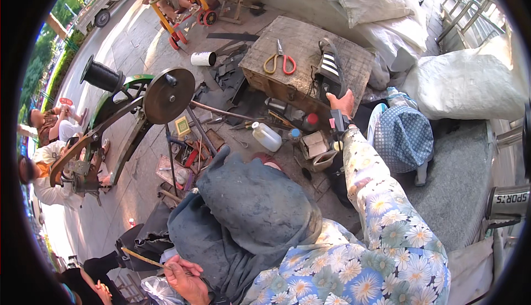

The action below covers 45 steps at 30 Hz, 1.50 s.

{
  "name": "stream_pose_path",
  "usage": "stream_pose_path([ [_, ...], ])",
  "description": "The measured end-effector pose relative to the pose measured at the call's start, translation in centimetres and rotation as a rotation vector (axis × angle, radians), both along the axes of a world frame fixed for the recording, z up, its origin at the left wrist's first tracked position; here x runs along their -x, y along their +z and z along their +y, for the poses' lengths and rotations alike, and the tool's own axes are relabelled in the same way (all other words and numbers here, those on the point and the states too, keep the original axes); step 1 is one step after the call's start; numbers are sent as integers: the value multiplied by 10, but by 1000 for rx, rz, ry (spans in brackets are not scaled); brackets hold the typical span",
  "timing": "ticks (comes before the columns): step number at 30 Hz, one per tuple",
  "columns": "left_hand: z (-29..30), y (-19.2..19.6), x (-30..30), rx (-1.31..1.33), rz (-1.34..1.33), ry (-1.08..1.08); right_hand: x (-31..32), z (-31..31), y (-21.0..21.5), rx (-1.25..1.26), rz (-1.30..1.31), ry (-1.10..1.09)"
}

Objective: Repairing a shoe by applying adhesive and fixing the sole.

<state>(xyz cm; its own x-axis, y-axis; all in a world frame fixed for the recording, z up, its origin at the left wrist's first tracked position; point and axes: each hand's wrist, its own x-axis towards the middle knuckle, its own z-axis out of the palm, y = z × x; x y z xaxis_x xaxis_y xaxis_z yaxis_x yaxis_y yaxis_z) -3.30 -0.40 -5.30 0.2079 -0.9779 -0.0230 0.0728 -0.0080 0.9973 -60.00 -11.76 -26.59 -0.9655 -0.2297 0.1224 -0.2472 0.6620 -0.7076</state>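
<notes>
My right hand (342, 103), at the end of an outstretched floral sleeve, grips the near end of a black slide sandal (330, 67) with white stripes. The sandal lies on a worn wooden box (271, 42). Left of it on the box rests a pair of scissors (280, 60) with one red and one yellow handle loop. My left hand (187, 277) is low at the left beside my lap, fingers loosely curled and apart. A thin yellowish strip (141, 257) ends close to its fingers; I see no grip on it. A dark grey cloth (254, 194) covers my knees.
A hand-cranked machine with a round metal wheel (168, 96) and a black thread spool (102, 75) stands at left. A white bottle (266, 137), small tools and dark scraps (218, 92) lie on the pavement. White sacks (470, 81) and a patterned blue bundle (402, 139) are at right. Other people sit nearby.
</notes>
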Motion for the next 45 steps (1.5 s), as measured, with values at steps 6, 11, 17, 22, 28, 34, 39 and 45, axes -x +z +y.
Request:
stream_pose_path([
  [6,2,-3,-2,-4,-27,-19,23,8,21,674,-664,50],
  [11,-14,12,24,-17,44,-98,-15,57,30,1284,-1367,413],
  [17,-33,28,56,-60,123,-337,-104,84,55,1451,-1812,794],
  [22,-36,33,84,-117,120,-518,-156,85,76,1428,-2075,852],
  [28,-38,38,113,72,-66,-514,-220,82,131,1163,-1995,1012],
  [34,-65,48,111,217,-139,-302,-297,83,173,847,-1783,1181],
  [39,-69,37,75,187,-63,-208,-346,90,192,810,-1594,1256],
  [45,-61,34,1,99,355,-211,-386,104,203,628,-1435,1545],
])
